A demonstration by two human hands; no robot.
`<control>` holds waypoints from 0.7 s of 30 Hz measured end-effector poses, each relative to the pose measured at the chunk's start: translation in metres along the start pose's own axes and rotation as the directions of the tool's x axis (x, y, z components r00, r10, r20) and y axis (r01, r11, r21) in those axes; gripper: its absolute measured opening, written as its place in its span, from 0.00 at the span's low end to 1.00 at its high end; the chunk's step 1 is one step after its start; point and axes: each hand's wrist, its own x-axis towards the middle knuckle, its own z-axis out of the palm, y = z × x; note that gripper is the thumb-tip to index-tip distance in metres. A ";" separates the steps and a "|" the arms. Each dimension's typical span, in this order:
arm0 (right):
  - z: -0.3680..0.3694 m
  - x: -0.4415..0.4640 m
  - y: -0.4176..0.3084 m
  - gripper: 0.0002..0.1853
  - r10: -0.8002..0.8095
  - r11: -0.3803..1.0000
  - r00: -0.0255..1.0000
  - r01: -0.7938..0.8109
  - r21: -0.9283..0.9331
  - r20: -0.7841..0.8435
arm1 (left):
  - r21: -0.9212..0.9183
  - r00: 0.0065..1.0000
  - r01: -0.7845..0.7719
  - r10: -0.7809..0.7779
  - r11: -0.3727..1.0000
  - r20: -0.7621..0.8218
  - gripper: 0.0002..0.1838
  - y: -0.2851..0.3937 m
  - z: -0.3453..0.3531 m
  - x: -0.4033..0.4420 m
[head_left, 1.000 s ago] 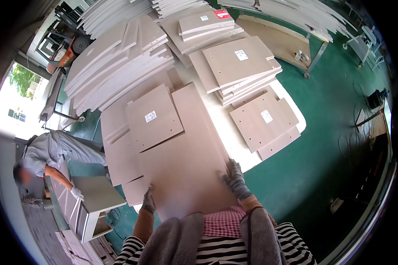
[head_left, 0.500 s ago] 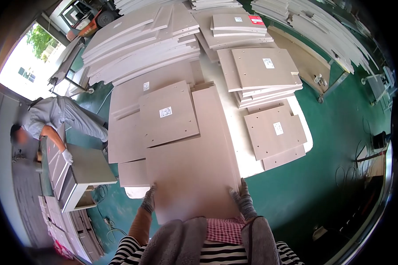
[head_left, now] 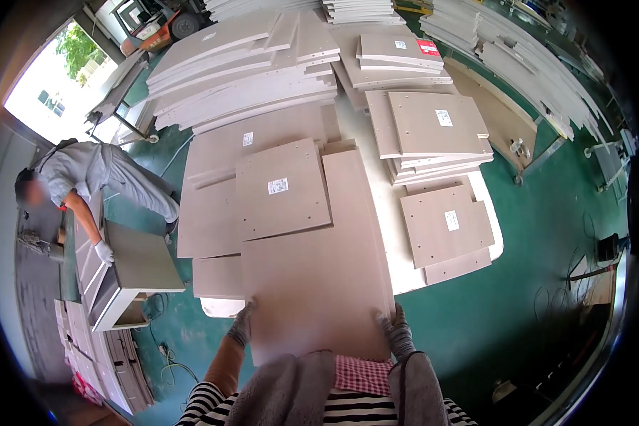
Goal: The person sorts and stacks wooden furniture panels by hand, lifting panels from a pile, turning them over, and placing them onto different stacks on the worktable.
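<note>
A large beige furniture panel lies in front of me, its near end close to my body and its far part on the work table. My left hand, in a grey glove, grips the panel's left edge. At the right edge my right hand, gloved too, holds on with its thumb over the top. The fingers under the panel are hidden. On the panel's far left part rests a smaller drilled panel with a white label.
Labelled panels and a stack of panels lie to the right. Tall board stacks stand at the back. On the left a co-worker leans over a cabinet. A cable lies on the green floor.
The view has shifted slightly, so the table and stacks appear a little further right. Both hands keep hold of the large panel. The co-worker's gloved hand has moved slightly on the cabinet.
</note>
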 end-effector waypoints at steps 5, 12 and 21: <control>0.000 0.032 0.053 0.47 -0.043 0.962 0.998 0.027 -0.272 -0.052 | 0.064 0.992 0.046 -0.038 0.997 -0.120 0.30 -0.001 0.002 0.010; 0.002 0.033 0.034 0.53 0.015 0.954 0.995 -0.044 -0.295 -0.099 | 0.053 0.973 0.084 -0.070 0.995 -0.221 0.30 -0.004 -0.011 0.030; 0.007 0.064 0.008 0.54 -0.049 0.947 0.993 0.011 -0.321 -0.109 | 0.122 0.951 0.002 0.036 0.993 -0.308 0.26 0.029 0.038 0.022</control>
